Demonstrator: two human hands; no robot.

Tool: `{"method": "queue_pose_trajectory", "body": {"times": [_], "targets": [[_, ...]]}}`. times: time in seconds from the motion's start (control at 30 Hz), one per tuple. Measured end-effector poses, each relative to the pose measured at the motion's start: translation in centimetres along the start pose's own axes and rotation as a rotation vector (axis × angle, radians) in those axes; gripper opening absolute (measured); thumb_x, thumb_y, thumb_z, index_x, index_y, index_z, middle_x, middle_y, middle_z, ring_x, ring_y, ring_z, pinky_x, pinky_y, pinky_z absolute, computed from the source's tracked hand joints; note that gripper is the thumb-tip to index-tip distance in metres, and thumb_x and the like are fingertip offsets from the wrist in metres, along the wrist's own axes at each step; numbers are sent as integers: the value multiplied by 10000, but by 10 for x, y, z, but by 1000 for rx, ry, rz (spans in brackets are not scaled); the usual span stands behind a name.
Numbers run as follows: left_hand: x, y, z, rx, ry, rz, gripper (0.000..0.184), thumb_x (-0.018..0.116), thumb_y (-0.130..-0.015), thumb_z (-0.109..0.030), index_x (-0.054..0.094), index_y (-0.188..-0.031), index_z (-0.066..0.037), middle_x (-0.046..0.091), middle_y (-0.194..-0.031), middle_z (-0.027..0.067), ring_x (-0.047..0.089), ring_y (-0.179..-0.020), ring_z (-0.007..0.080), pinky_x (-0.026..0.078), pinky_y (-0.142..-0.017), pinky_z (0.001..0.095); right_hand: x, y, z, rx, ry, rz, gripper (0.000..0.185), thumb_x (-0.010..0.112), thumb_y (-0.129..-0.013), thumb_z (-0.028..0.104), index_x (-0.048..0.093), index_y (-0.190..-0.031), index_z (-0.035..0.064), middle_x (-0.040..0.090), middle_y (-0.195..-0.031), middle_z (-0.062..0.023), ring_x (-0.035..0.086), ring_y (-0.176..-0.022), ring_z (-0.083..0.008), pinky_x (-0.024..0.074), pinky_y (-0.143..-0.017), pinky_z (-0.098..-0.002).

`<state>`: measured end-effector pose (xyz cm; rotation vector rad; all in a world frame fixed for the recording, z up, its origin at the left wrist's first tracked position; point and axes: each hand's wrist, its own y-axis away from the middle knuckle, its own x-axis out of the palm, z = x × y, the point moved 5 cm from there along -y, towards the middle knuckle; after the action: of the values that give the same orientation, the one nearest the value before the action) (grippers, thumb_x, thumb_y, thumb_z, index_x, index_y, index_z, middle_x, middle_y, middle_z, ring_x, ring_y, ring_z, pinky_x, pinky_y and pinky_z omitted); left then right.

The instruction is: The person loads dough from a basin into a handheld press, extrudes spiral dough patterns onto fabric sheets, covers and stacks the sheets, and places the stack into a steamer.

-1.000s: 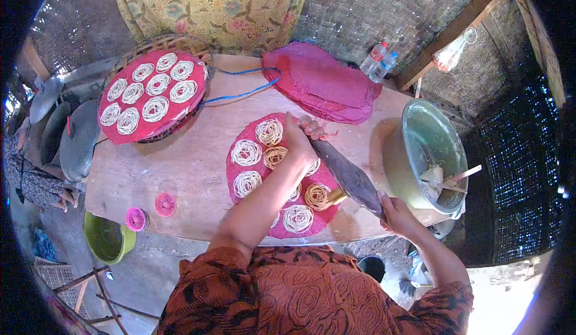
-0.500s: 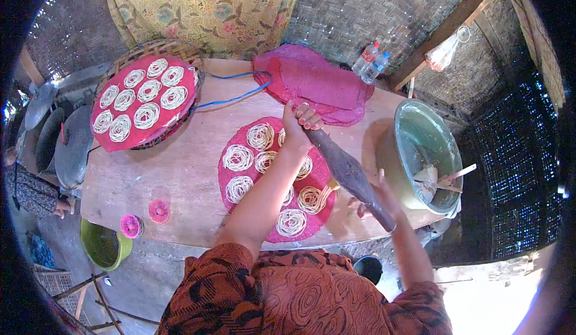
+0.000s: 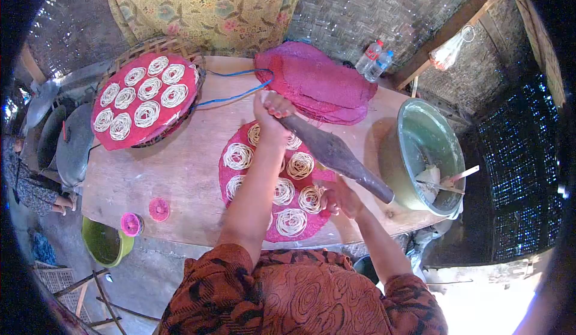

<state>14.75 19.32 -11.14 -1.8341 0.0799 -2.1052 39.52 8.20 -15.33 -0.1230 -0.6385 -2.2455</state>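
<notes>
My left hand (image 3: 275, 110) is wrapped round the upper end of a long dark wooden noodle press (image 3: 336, 153), which slants down to the right. Below its middle, my right hand (image 3: 345, 198) has its fingers apart, close to a nest of noodles (image 3: 311, 199); contact is unclear. That nest lies with several others on a round red mesh sheet (image 3: 324, 214) on the table. My left forearm covers part of the sheet and some nests. A pale tip beneath the press is mostly hidden.
On the left, another red sheet of noodle nests (image 3: 147, 113) rests on a woven basket (image 3: 174, 47). Stacked mesh sheets (image 3: 318, 86) and two bottles (image 3: 373, 62) are at the back. A green basin (image 3: 401, 155) with sticks stands right. Two pink discs (image 3: 159, 209) lie front left on the wooden table (image 3: 180, 173).
My left hand and the press's upper end have moved left. My right hand has swung left from near the press's lower end to beside the noodle nest.
</notes>
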Motion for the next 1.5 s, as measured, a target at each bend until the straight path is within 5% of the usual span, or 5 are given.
{"method": "queue_pose_trajectory", "body": {"times": [0.17,0.3,0.6,0.67,1.5], "targets": [[91,12,-38,-1,-46,166,448,404,-910,-381,352,-506,-191,333,-408,-82,339,-330,44,339,-360,209,50,-11,16,-286,1460,-142,466,414,-922,374,485,-1267,68,643,-759,-74,601,-630,-200,469,-568,-319],[164,49,-77,-55,-152,377,525,319,-920,-521,396,-521,-190,347,-394,-88,319,-284,61,361,-323,267,23,-3,22,-31,1166,-192,336,452,-904,341,580,-1115,113,610,-959,-222,602,-933,-318,481,-785,-384],[257,201,-126,97,-534,292,700,140,-927,-564,394,-485,-84,397,-372,45,350,-257,156,326,-258,309,-16,1,-3,-384,1633,-512,221,590,-800,150,658,-1010,136,552,-973,-145,548,-891,-323,461,-758,-416],[266,219,-130,-84,-807,476,716,140,-922,-579,367,-454,-87,384,-348,59,336,-232,162,312,-231,311,-21,-3,-8,-531,969,-436,283,588,-751,72,662,-1012,152,539,-1009,-116,525,-920,-299,442,-781,-411],[269,262,-147,96,-934,350,700,192,-930,-556,305,-395,-119,354,-308,61,303,-197,166,291,-199,306,4,7,-1,-438,1267,-647,412,542,-734,-4,643,-1072,207,508,-1145,-104,480,-1018,-317,382,-867,-443]]}}
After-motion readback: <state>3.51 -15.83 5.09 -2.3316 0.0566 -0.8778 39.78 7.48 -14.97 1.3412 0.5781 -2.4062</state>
